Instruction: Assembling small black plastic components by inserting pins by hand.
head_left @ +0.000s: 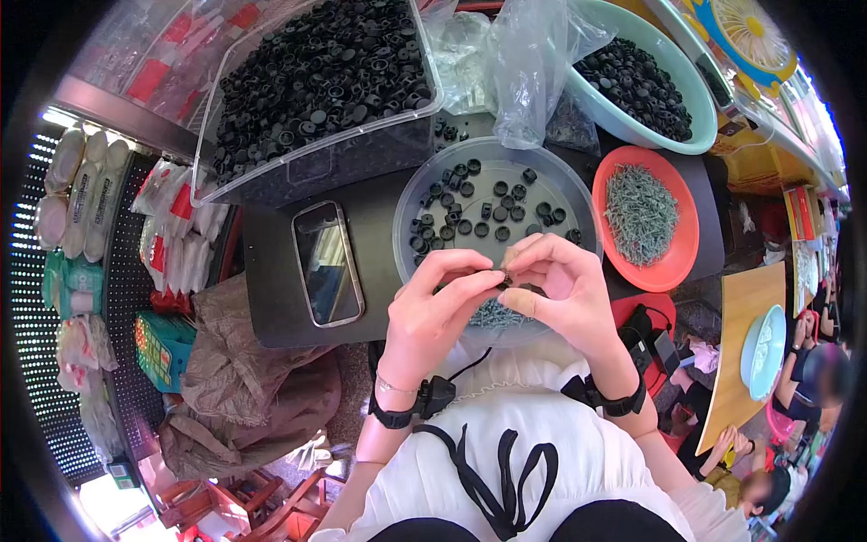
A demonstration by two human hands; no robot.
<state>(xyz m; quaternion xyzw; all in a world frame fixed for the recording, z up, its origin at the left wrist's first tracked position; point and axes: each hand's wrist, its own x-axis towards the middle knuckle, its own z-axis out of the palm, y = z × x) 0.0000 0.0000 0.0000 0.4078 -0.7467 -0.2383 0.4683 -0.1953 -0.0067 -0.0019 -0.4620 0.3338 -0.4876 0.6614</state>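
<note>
Both my hands meet over the near part of a round clear tray (404, 194). My left hand (429, 312) pinches with thumb and fingertips at a small black plastic part (505, 280). From the other side, my right hand (573, 294) has its bent fingers and thumb closed around the same part, hiding most of it. Several loose black ring-shaped caps (501, 188) lie in the tray beyond my fingers. A heap of grey-green screws (495, 314) sits at the tray's near side, partly beneath my hands.
A clear bin (316, 167) full of black parts stands far left, near a phone (327, 262). On the right are a red bowl (688, 230) of screws and a pale green basin (709, 117) of black parts. Other people work at a wooden table (741, 361) farther right.
</note>
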